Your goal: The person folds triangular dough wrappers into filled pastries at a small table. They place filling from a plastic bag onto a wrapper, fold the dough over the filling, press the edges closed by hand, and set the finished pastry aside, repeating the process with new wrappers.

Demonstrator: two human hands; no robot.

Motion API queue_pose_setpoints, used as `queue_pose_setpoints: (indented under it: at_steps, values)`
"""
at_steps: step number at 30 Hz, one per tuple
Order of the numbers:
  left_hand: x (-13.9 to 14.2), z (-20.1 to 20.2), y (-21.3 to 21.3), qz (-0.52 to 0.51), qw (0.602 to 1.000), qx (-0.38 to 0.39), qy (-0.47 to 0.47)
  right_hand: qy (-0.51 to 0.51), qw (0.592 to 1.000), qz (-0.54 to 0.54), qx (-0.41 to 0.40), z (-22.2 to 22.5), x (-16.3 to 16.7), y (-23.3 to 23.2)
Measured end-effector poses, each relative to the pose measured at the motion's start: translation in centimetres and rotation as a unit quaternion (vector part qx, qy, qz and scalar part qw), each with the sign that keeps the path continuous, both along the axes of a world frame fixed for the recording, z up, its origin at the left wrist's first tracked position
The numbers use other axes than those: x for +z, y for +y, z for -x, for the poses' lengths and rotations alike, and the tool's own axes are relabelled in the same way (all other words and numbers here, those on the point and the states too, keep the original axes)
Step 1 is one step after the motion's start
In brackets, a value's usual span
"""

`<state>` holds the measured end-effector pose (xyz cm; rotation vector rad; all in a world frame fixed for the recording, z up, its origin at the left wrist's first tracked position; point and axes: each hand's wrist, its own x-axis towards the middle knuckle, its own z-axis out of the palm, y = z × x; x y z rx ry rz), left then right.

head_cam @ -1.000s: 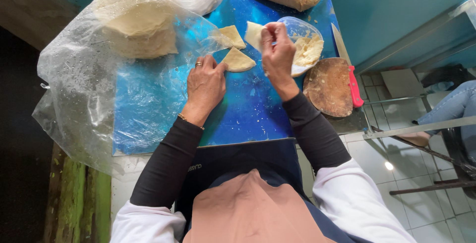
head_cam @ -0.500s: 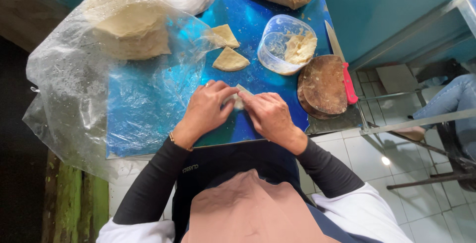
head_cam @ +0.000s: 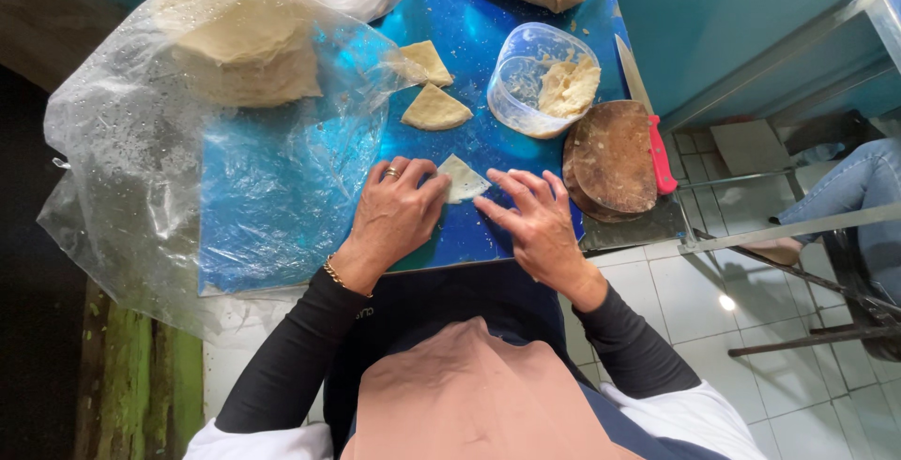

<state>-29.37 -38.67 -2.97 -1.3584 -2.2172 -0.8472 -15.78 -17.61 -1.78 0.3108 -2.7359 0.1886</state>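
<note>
A pale folded dough wrapper (head_cam: pixel 462 179) lies on the blue table (head_cam: pixel 282 188) near its front edge. My left hand (head_cam: pixel 394 211), with a ring and a gold bracelet, presses on the wrapper's left side. My right hand (head_cam: pixel 535 221) rests just to its right, fingers spread, fingertips at the wrapper's edge. Two folded triangles (head_cam: pixel 434 109) lie farther back. A clear plastic tub (head_cam: pixel 540 80) with pale filling stands right of them.
A large clear plastic bag (head_cam: pixel 188 113) holding a stack of round wrappers covers the table's left. A round wooden board (head_cam: pixel 615 155) and a red-handled knife (head_cam: pixel 648 113) sit at the right edge. More bags lie at the back. A seated person's leg (head_cam: pixel 863 178) shows at far right.
My right hand came back from the tub to the table's front. Both hands worked the wrapper together, and now they have spread apart, showing it flat and folded.
</note>
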Motion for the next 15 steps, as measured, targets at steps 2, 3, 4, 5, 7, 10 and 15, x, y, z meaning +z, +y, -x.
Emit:
queue_pose_setpoints:
  at_steps: [2,3,4,5,7,10,15]
  values:
    - [0.0,0.0,-0.2,-0.008,1.000,-0.015,-0.011,-0.008,1.000,-0.009,0.010,-0.4,0.0,-0.2]
    - [0.0,-0.1,-0.3,-0.009,1.000,-0.017,-0.016,-0.016,1.000,-0.003,0.007,-0.8,0.2,-0.2]
    - [0.0,0.0,-0.3,-0.010,1.000,-0.020,-0.020,-0.023,1.000,0.002,0.005,-1.1,0.3,-0.1]
    - [-0.1,-0.1,-0.3,-0.011,0.999,-0.023,-0.024,-0.030,1.000,0.008,0.002,-1.5,0.5,-0.2]
    - [-0.2,-0.2,-0.3,-0.022,0.999,-0.024,-0.022,-0.013,1.000,-0.011,0.002,-2.2,0.6,-0.7]
    - [-0.3,-0.2,-0.2,-0.011,0.999,-0.018,-0.025,0.004,0.998,-0.063,-0.002,-2.9,0.8,-1.5]
    - [-0.4,-0.1,-0.3,-0.019,0.999,0.000,-0.033,-0.003,1.000,0.024,-0.002,-0.7,1.0,-0.6]
